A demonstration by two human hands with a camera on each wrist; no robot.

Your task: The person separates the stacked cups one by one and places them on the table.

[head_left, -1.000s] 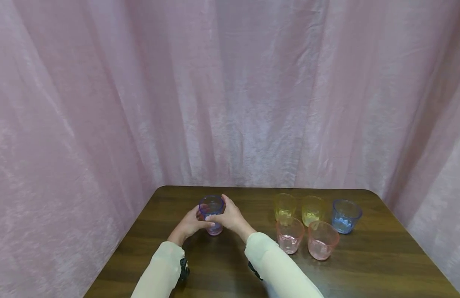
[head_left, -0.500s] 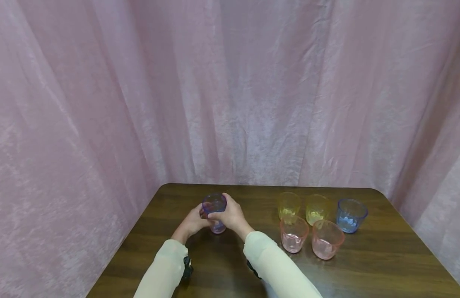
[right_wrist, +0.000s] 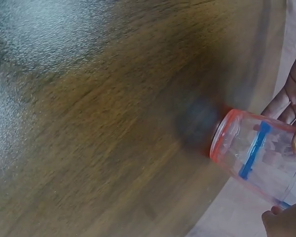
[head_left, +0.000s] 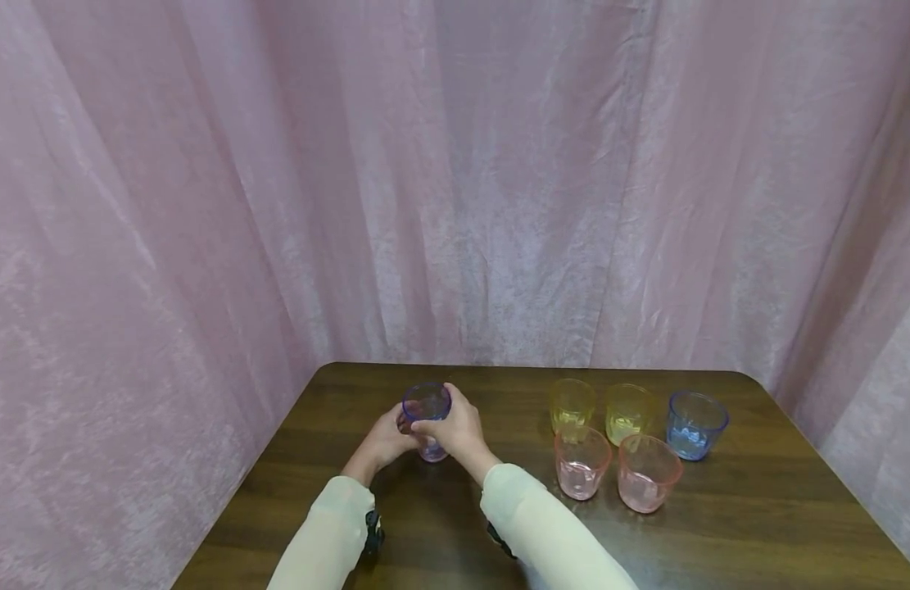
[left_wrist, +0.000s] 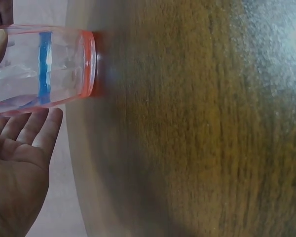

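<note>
A blue cup (head_left: 427, 401) sits nested inside a pink cup (head_left: 432, 451), and the pair stands on the dark wooden table (head_left: 757, 508) at the left. My left hand (head_left: 381, 442) holds the pink cup low down. In the left wrist view its thumb lies on one side of the pink cup (left_wrist: 44, 64) and the fingers of the left hand (left_wrist: 19, 148) run along the other side. My right hand (head_left: 458, 426) grips the pair near the rim from the right. The right wrist view shows the nested cups (right_wrist: 256, 153) with the right hand (right_wrist: 291, 98) around their upper part.
Several loose cups stand at the right of the table: two yellow ones (head_left: 572, 404) (head_left: 627, 412) at the back, a blue one (head_left: 694, 422) furthest right, and two pink ones (head_left: 581, 460) (head_left: 648, 471) in front. A pink curtain (head_left: 455, 180) hangs close behind and to the left.
Both hands stay on the nested cups in the same spot. Only the head view has shifted slightly.
</note>
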